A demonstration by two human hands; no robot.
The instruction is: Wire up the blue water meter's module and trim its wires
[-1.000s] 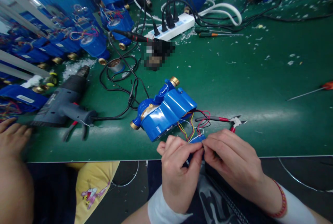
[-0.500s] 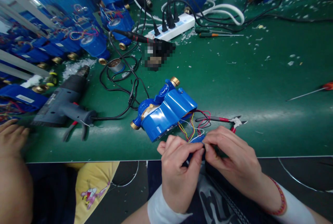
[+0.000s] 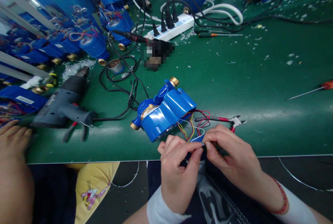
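At the near edge of the green counter [image 3: 260,78], towards its middle, the left hand [image 3: 178,172] and the right hand [image 3: 230,154] met over a small blue part [image 3: 197,140]. The fingers [image 3: 182,147] of both hands were pinched shut on it, thumb tips close together. Thin red, yellow and white wires [image 3: 192,127] ran from the part to a blue water meter [image 3: 163,111] with brass ends, which lay on the counter just beyond the hands. Red-handled cutters [image 3: 223,119] lay just beside the wires, towards the right edge. A grey heat gun [image 3: 65,104] lay near the left edge, and another person's hand [image 3: 13,137] rested at the near left corner, above a yellow cloth [image 3: 91,186] printed with a pink cartoon figure. White stickers on a blue casing [image 3: 24,100] at the left edge were too blurred to read. A white power strip [image 3: 171,28] sat near the far edge, and a red-handled screwdriver [image 3: 312,90] lay at the right edge.
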